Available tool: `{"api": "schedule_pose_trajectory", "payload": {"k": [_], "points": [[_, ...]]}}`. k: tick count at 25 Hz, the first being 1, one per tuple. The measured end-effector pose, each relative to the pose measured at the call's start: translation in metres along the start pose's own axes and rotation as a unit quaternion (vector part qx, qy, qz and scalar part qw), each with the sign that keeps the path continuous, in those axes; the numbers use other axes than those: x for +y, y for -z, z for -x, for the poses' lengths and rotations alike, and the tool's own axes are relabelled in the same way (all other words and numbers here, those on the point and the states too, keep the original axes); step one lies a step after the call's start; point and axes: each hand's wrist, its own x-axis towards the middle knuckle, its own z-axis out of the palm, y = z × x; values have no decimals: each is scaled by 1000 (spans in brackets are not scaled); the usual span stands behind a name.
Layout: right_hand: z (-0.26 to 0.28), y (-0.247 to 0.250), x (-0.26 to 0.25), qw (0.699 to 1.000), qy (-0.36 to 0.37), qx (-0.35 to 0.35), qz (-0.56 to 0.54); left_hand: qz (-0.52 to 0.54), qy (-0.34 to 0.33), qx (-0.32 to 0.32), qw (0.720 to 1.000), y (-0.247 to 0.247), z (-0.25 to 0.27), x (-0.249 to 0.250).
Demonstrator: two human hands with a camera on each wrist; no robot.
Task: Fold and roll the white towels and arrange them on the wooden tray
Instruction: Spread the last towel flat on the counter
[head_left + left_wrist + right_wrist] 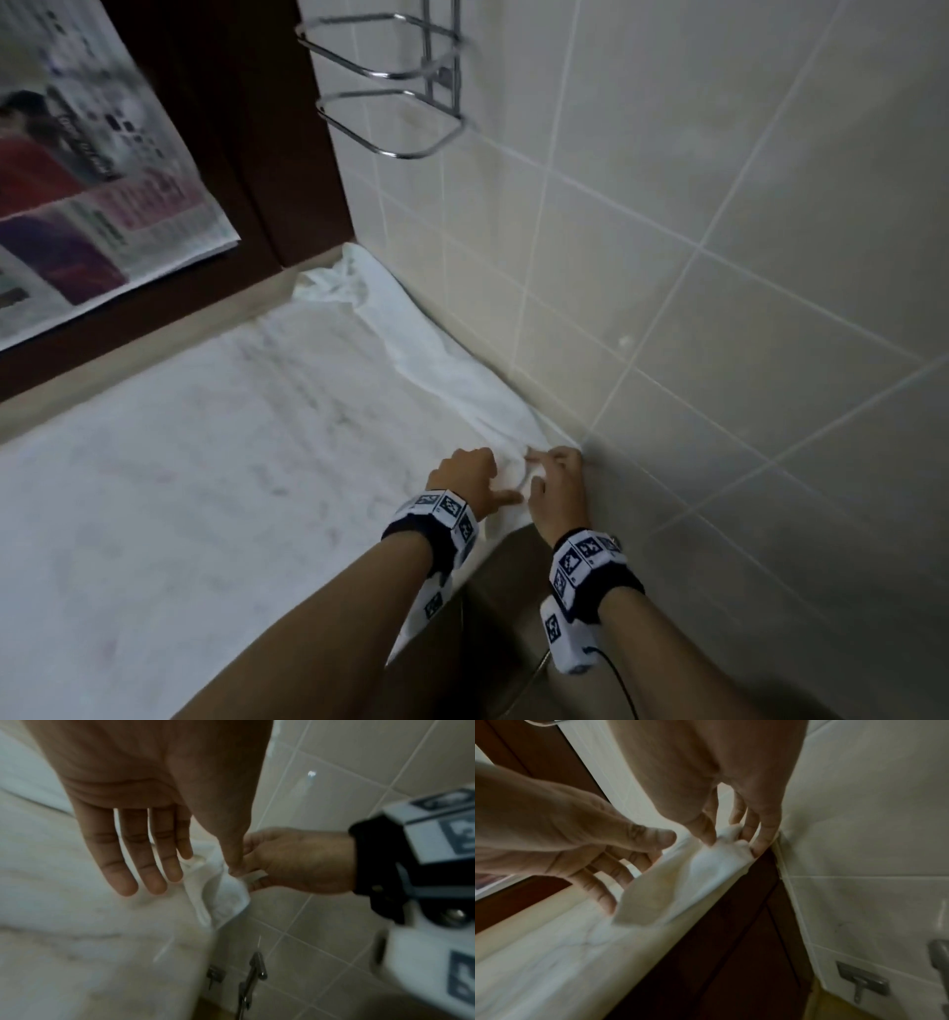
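- The white towel [411,354] lies along the right edge of the pale marble counter [179,488], bunched against the tiled wall [719,257], with its near corner hanging over the counter's front edge.
- The right hand [560,488] pinches that near corner between thumb and fingertips.
- The left hand [464,475] hovers just beside it, fingers loosely spread and gripping nothing.
- The cloth looks thin, light and limp; it will likely sag and crease, so taking two corners should spread it flat.
- No wooden tray shows.
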Motion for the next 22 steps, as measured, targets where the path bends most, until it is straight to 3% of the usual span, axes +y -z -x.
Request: {"api": "schedule_pose_trajectory", "payload": {"k": [3,5,7,9,12,14,18,20,22], "points": [[-1,10,11,998,-39,-45,-32,18,25,-14,999,-22,2,6],[-4,17,9,995,-57,-66,-52,77,22,36,996,-20,5,2],[-10,30,-11,992,-43,-65,-102,199,-2,109,974,9,16,-10],[-20,50,-52,979,-4,-93,-181,313,-32,173,934,64,40,-21],[-32,70,-154,953,161,-147,-210,383,-86,242,887,163,90,-36],[-33,75,-245,930,308,-91,-177,390,-108,313,859,229,133,-51],[-24,102,-407,873,468,3,-135,420,-107,435,789,337,230,-79],[-19,125,-473,856,498,21,-137,411,-116,450,784,378,278,-92],[-10,149,-528,839,524,36,-145,328,-130,476,805,412,318,-103]]}}
